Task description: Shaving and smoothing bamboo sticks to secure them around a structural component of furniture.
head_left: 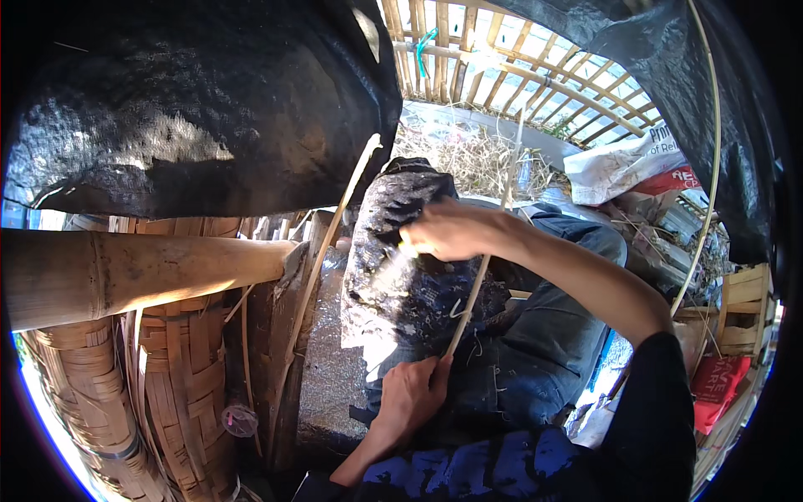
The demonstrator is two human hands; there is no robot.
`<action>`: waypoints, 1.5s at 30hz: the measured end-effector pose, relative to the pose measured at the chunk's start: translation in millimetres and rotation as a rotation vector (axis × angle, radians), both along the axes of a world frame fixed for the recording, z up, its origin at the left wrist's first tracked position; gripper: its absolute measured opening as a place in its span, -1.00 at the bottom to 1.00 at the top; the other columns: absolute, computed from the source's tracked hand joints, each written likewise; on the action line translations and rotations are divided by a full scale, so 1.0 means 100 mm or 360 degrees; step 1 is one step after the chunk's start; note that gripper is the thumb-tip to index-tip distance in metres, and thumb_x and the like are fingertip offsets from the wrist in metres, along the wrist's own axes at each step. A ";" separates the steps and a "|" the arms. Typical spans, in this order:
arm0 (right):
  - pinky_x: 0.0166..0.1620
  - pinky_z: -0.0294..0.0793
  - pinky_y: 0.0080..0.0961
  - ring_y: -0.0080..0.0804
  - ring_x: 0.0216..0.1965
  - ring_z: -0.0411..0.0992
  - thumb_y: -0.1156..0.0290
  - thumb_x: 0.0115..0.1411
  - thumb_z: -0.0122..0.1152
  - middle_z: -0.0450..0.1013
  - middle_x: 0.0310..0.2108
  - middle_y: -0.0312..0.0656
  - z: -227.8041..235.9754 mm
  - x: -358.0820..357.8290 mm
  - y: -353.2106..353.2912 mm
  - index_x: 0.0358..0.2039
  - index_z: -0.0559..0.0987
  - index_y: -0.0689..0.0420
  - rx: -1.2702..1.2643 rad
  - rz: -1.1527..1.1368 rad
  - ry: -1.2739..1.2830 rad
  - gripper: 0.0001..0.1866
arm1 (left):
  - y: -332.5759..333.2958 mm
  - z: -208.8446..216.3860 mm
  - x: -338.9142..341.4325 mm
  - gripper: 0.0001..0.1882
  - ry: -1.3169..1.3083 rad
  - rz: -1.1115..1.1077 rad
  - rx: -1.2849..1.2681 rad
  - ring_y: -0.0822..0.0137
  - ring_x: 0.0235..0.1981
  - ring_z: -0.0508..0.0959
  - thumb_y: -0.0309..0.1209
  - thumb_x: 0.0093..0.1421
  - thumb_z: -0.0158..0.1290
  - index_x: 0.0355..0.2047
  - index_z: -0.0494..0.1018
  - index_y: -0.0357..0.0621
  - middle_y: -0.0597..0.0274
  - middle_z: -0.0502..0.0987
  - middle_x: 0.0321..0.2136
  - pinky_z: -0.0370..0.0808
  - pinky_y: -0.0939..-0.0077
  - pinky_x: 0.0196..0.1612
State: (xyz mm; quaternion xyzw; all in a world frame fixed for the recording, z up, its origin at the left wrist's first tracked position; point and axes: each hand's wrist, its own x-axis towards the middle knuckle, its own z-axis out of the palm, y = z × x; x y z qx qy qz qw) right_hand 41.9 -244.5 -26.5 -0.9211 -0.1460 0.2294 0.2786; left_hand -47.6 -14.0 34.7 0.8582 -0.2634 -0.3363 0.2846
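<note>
My left hand is low in the middle, closed round the lower end of a long thin bamboo strip. That strip slants up and away, passing beneath my right forearm, and its pale tip rises beyond it. My right hand is closed above a worn, dark, frayed cloth spread over my leg. A bit of yellow shows at its fingers, with a pale blur below it; what it holds I cannot make out. My legs, in dark trousers, are bent around the work.
At left, a thick bamboo pole juts in over woven bamboo baskets. Black sheeting hangs above. A slatted bamboo fence, dry shavings, a white sack and a red packet lie around me.
</note>
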 end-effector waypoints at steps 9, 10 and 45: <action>-0.43 0.38 -0.45 -0.37 -0.51 0.38 0.45 0.16 -0.04 0.43 -0.55 -0.16 0.21 0.21 0.20 -0.27 0.49 0.13 0.0200 0.0071 0.0307 -0.84 | 0.07 0.09 0.30 -0.63 0.0330 0.0368 0.0044 0.05 -0.75 0.40 -0.28 0.23 -0.10 -0.59 0.39 -0.34 -0.09 0.34 -0.77 0.26 0.26 -0.62; -0.47 0.38 -0.44 -0.38 -0.54 0.39 0.46 0.12 -0.02 0.45 -0.56 -0.14 0.25 0.17 0.21 -0.31 0.49 0.16 0.0124 0.0165 0.0259 -0.85 | 0.07 0.04 0.29 -0.63 0.0359 0.0352 0.0006 0.12 -0.76 0.39 -0.28 0.23 -0.11 -0.59 0.39 -0.35 -0.07 0.33 -0.77 0.26 0.28 -0.61; -0.69 0.26 -0.48 -0.51 -0.78 0.19 0.33 0.28 -0.14 0.26 -0.73 -0.21 -0.32 -0.83 -0.36 -0.36 0.36 0.26 -0.0212 -0.1046 -0.0329 -0.76 | -0.11 -0.09 0.45 -0.61 -0.0415 0.0257 0.0110 0.00 -0.81 0.30 -0.32 0.17 -0.03 -0.72 0.31 -0.31 -0.07 0.28 -0.82 0.16 0.27 -0.68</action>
